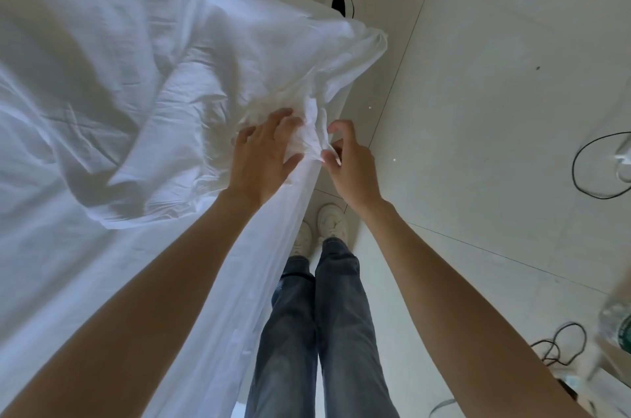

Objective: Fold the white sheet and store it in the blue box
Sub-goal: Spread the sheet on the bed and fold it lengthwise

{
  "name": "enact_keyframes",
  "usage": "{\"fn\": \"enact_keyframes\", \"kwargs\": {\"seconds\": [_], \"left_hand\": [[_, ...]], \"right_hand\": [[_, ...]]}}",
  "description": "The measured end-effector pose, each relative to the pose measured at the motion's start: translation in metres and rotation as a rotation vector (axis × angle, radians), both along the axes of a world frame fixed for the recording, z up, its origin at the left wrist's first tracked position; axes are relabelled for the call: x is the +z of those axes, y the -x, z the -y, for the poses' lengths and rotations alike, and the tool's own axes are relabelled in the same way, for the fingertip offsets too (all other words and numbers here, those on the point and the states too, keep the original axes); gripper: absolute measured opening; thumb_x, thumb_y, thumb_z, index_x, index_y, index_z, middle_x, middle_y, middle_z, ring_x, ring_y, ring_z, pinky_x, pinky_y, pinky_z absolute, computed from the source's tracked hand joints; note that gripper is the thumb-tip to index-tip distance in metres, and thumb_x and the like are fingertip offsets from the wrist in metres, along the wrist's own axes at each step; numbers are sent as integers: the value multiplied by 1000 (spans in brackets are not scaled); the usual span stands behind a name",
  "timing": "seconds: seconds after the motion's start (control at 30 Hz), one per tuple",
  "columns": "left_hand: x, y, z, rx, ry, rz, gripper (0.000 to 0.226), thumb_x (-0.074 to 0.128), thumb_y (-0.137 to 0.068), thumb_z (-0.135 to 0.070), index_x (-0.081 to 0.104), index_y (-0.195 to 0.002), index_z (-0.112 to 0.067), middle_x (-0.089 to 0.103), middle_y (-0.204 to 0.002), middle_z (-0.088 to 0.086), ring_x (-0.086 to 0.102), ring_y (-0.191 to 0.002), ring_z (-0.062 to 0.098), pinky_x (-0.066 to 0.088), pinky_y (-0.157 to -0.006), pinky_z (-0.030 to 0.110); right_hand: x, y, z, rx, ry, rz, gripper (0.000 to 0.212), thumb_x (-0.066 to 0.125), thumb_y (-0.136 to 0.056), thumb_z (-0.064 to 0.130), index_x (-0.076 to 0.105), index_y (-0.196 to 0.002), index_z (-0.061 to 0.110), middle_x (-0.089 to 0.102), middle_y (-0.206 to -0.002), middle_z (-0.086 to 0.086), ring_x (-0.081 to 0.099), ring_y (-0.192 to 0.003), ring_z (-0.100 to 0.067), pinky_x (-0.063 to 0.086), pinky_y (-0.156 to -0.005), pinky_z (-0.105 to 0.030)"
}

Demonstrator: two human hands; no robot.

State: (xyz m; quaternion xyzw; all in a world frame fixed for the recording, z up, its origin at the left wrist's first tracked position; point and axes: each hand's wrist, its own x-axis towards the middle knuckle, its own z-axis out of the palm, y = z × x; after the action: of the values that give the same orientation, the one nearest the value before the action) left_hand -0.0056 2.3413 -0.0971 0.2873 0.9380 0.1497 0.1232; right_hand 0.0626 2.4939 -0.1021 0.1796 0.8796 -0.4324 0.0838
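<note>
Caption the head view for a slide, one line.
Both hands work a bunched edge of the white sheet: left hand spread on it, right hand pinching it.

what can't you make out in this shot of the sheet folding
- Blue box: not in the head view at all.
- White sheet: its extent is cut off by the left edge.
- Left hand: fingertips sunk in bunched cloth, grip unclear.
- Objects at the right edge: blurred, cropped, unidentifiable.

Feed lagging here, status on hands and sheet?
Left hand flat on white sheet. Right hand pinching bunched edge. Sheet unfolded. Blue box not in view.
</note>
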Motion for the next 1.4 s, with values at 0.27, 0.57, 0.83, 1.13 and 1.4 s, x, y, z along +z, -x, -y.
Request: {"fn": "enact_keyframes", "kwargs": {"seconds": [0.27, 0.57, 0.83, 1.13, 1.4], "left_hand": [[21, -3, -7, 48, -437, 24, 16, 62, -87, -32, 62, -88, -17, 50, -127, 10, 46, -115, 26, 47, -79, 26], [51, -33, -14, -76, -392, 173, 28, 64, -83, -33, 56, -103, -15, 60, -107, -2, 56, -96, 18, 48, -83, 37], [57, -18, -31, 138, -278, 12, 23, 65, -78, -11, 64, -101, -14, 66, -92, 4, 62, -79, 27, 47, -65, 30], [79, -12, -26, -2, -347, 79, 19, 64, -85, -16, 63, -103, -10, 68, -77, 5, 63, -66, 24, 47, -57, 29], [67, -17, 38, 118, -69, 76, 40, 72, -66, -1, 57, -101, -12, 59, -97, 7, 56, -84, 26, 48, -62, 35]], "right_hand": [[44, -6, -12, 42, -57, -197, 38, 53, -92, 4, 50, -128, 16, 62, -82, 1, 60, -67, -15, 52, -64, -22], [92, -10, -31, 52, -32, -268, 26, 46, -89, -1, 68, -97, 9, 66, -80, 0, 53, -60, -10, 40, -56, -14], [125, -3, -43, -105, 143, 131, 45, 69, -78, 44, 62, -110, 13, 58, -119, -2, 58, -102, -10, 50, -84, -19], [116, 23, -20, 448, -804, -318, 43, 80, -70, 18, 59, -106, 8, 65, -77, -7, 63, -71, -24, 47, -75, -33], [130, 28, -23, 591, -755, -273, 30, 74, -58, -4, 65, -82, 10, 51, -54, -2, 41, -42, -16, 24, -41, -17]]}}
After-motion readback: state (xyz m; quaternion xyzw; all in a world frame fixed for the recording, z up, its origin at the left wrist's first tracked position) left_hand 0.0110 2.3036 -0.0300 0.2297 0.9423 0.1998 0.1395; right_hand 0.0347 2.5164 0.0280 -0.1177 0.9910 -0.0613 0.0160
